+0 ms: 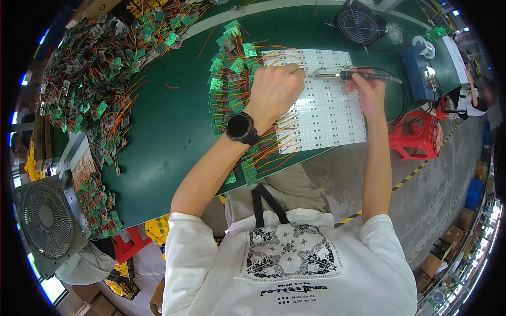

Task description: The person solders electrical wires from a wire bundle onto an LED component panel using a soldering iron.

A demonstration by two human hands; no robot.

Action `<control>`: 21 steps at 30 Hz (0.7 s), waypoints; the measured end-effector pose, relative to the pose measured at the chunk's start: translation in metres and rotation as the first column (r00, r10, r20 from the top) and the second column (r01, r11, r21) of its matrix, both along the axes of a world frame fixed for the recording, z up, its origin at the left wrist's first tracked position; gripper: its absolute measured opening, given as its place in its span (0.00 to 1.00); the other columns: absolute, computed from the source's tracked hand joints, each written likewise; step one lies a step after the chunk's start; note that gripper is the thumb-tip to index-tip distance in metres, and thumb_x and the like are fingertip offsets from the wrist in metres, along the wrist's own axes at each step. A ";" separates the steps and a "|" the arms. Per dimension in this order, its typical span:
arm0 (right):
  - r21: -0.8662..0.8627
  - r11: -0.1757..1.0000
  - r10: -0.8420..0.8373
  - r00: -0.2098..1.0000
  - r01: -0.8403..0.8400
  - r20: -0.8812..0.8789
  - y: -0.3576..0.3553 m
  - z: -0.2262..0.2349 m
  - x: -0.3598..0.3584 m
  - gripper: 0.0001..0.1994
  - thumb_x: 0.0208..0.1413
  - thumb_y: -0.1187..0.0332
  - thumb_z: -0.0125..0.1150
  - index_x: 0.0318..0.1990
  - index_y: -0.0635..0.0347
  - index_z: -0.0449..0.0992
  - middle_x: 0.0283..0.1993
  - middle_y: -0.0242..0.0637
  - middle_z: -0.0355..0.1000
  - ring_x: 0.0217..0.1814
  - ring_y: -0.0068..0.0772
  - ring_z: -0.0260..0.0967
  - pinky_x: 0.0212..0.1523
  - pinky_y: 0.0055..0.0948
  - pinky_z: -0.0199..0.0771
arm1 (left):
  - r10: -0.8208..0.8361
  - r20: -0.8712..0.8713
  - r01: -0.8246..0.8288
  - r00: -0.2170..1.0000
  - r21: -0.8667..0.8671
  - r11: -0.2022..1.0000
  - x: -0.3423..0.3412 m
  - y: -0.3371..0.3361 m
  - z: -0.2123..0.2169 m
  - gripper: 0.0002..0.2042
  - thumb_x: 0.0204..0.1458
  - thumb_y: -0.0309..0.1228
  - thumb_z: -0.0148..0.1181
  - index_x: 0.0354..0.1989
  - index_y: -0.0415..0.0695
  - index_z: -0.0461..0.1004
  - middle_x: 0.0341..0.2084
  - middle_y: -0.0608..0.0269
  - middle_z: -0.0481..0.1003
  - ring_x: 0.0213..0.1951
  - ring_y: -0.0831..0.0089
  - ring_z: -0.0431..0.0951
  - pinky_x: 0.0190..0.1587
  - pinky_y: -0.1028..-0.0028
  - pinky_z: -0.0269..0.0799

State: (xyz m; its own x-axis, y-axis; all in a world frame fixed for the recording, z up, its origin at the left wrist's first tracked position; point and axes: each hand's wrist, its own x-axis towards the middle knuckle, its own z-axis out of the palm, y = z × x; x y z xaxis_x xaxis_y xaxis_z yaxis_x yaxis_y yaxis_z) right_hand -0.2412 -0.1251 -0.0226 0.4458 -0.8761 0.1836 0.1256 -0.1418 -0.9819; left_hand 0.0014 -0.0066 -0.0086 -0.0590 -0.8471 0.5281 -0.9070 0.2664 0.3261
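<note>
My right hand (pixel 370 90) grips the dark handle of a soldering iron (pixel 346 75), with a thin curved metal tube running along it. Its tip points left, just above a white perforated circuit board (pixel 329 118). My left hand (pixel 276 88) is closed over the board's far left part, its fingertips close to the iron's tip; what they pinch is hidden. Red and yellow wires (pixel 287 129) run from the board's left side to small green circuit boards (pixel 217 84) lined up beside it. A black watch (pixel 241 128) is on my left wrist.
A large heap of wired green boards (pixel 87 73) covers the table's left end. A black fan (pixel 358 23) and a blue box-shaped unit (pixel 419 73) with a cable stand at the far right. Beyond the green table (pixel 158 158) are a red stool (pixel 416 137) and a grey fan (pixel 46 216).
</note>
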 end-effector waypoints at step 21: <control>0.003 1.000 -0.002 1.000 0.002 0.003 -0.001 -0.001 -0.001 0.10 0.56 0.75 0.60 0.43 0.72 0.74 0.31 0.42 0.75 0.27 0.30 0.73 0.28 0.25 0.71 | 0.029 -0.009 -0.029 1.000 0.017 0.999 -0.002 0.000 0.000 0.04 0.47 0.29 0.61 0.25 0.43 0.79 0.24 0.62 0.77 0.24 0.59 0.77 0.25 0.65 0.72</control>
